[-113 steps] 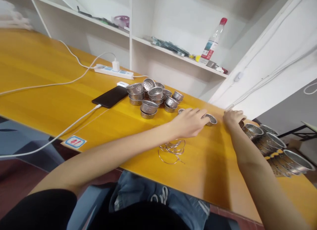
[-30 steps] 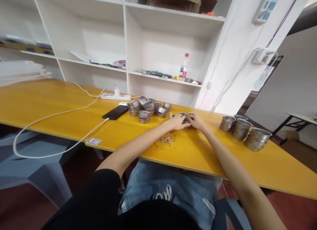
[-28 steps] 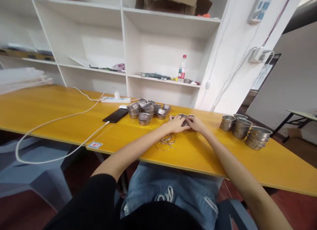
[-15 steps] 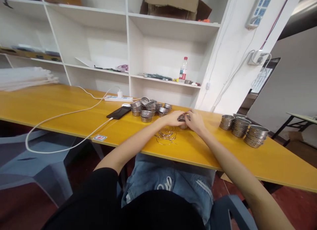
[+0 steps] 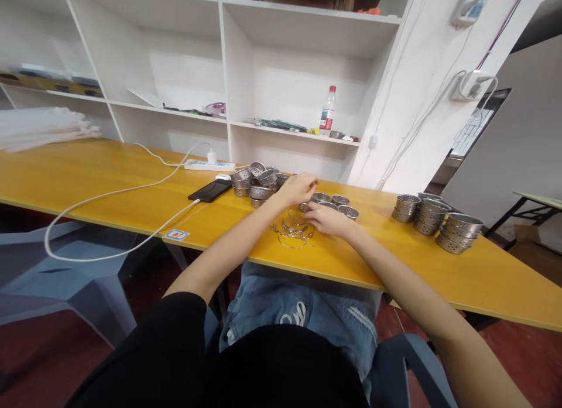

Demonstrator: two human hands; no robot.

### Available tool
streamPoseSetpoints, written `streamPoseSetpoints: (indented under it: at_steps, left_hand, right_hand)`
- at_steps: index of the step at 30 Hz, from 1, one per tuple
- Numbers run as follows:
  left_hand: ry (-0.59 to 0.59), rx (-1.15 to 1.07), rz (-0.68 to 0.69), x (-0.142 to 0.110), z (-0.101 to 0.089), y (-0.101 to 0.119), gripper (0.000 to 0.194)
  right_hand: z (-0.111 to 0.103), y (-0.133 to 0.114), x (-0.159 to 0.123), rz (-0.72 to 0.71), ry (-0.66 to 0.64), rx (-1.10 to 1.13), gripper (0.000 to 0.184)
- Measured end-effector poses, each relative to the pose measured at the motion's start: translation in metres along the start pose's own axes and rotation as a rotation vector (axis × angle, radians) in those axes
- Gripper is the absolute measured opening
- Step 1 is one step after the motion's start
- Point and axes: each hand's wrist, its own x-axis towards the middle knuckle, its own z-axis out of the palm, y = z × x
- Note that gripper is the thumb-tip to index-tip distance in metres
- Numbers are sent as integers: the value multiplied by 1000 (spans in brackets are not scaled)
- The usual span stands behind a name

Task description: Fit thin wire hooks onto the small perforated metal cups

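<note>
My left hand (image 5: pixel 299 188) hovers over the yellow table (image 5: pixel 88 174) with its fingers curled. It is just right of a pile of small perforated metal cups (image 5: pixel 259 182), and a cup (image 5: pixel 304 206) sits right under its fingertips. What it grips is too small to make out. My right hand (image 5: pixel 328 219) lies low on the table, fingers together, with their tips at a heap of thin wire rings (image 5: pixel 293 231). Three loose cups (image 5: pixel 340 201) stand just beyond my right hand.
Stacks of the same metal cups (image 5: pixel 434 218) lie at the right of the table. A black phone (image 5: pixel 211 189) on a white cable, and a power strip (image 5: pixel 209 165), are left of the pile. White shelves behind hold a bottle (image 5: pixel 327 110). A grey plastic chair (image 5: pixel 57 279) stands at the left.
My hands were together on one cup and have come apart. The left rose toward the pile, and the right dropped to the wire rings. The view shifted slightly.
</note>
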Motion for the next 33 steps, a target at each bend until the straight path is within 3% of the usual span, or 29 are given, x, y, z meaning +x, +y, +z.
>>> streamPoseSetpoints:
  at_steps: [9, 14, 24, 33]
  left_hand:
    - [-50, 14, 15, -1, 8, 1, 25]
    - [-64, 16, 7, -2, 7, 2, 24]
    - [-99, 23, 7, -1, 14, 0, 24]
    - [-145, 35, -23, -3, 12, 0, 28]
  right_hand:
    - [-16, -23, 8, 8, -221, -372, 23]
    - [-16, -34, 14, -19, -261, -494, 23]
    - [-28, -53, 13, -26, -284, -511, 21]
    - [-20, -57, 11, 103, -274, -438, 29]
